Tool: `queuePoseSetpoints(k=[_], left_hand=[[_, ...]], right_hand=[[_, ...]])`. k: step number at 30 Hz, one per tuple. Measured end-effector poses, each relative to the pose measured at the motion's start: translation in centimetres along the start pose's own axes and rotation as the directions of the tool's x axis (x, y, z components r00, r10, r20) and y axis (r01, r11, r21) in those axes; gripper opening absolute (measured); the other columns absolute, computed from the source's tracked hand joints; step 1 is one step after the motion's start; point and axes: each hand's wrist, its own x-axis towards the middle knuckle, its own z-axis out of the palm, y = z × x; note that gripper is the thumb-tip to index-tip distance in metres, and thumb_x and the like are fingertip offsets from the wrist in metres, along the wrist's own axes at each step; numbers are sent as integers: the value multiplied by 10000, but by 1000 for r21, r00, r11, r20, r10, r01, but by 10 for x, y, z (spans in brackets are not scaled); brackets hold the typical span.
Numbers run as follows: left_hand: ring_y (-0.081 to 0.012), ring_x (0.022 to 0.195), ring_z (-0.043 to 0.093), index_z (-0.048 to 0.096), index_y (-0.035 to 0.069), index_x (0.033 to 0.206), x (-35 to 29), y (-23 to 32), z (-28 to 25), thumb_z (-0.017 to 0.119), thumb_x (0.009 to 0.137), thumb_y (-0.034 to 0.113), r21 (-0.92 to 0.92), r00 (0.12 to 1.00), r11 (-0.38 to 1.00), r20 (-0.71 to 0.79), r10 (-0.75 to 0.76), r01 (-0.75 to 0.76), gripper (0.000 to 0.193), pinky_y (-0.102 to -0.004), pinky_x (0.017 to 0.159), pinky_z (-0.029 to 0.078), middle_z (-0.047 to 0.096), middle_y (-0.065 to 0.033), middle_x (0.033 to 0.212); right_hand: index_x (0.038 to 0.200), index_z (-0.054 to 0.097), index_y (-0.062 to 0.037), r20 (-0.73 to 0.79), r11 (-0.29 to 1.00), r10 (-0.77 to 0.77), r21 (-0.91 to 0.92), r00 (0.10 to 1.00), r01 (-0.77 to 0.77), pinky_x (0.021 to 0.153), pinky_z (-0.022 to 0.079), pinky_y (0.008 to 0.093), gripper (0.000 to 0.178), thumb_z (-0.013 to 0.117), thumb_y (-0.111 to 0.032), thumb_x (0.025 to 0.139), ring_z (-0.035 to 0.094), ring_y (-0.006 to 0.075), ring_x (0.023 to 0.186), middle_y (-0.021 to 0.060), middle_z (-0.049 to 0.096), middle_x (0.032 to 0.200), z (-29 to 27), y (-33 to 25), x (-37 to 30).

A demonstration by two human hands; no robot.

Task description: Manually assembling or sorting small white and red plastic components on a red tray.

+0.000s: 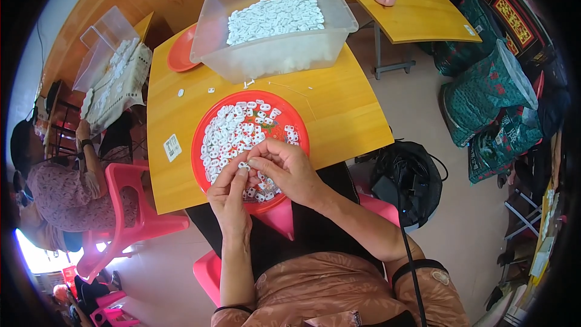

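Note:
My left hand (231, 192) and my right hand (284, 168) meet over the near part of a round red tray (305, 127). Between their fingertips is a small white plastic piece (244, 165) with dark holes, pinched by the left thumb and fingers. The right thumb and forefinger press together at the same piece; whether they grip a second part is hidden. Many similar white pieces (227, 130) lie heaped on the tray's left side, with looser ones to the right and under my hands.
Behind the tray stands a clear plastic bin (278, 54) holding many white pieces, beside a red plate (181, 51). Small white parts (249, 83) lie on the yellow table (345, 115). A person (66, 194) sits at left near a pink chair (130, 224); green sacks (484, 94) stand right.

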Motion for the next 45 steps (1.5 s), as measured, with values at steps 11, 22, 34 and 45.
queuePoseSetpoints(k=[11, 22, 34, 45], left_hand=[[-83, 865, 658, 708, -28, 1307, -1, -3, 2, 627, 1033, 13, 212, 993, 970, 14, 119, -119, 289, -233, 798, 548, 719, -54, 1054], [-70, 815, 601, 721, 4, 1313, -9, -7, 10, 625, 1021, -17, 398, 956, 874, 34, 292, -280, 308, -214, 745, 486, 657, -20, 928], [-90, 848, 619, 728, 4, 1299, -7, -11, 6, 620, 1023, -13, 476, 945, 824, 56, 321, -308, 297, -231, 778, 498, 677, -35, 962], [-85, 850, 652, 688, -6, 1343, 0, -21, -4, 606, 1058, 38, 211, 992, 972, -56, 114, -100, 299, -231, 797, 545, 706, -53, 1014]], right_hand=[[1079, 661, 43, -16, 995, -21, -95, 1000, 19, 768, 549, 239, 99, 644, -48, 1043, 636, 56, 863, 24, 694, 953, -2, -5, -1], [1007, 689, 60, -54, 962, -114, -254, 992, 97, 699, 530, 269, 89, 703, -20, 971, 629, 83, 789, 78, 693, 876, 2, -12, -6], [1008, 724, 54, -87, 984, -58, -171, 995, 43, 665, 517, 267, 112, 729, -49, 963, 627, 82, 733, 70, 698, 851, 0, -5, -8], [930, 729, -28, -15, 166, -559, -982, 829, 94, 752, 452, 432, 110, 666, -105, 884, 602, 296, 897, 110, 575, 883, -50, 9, 61]])
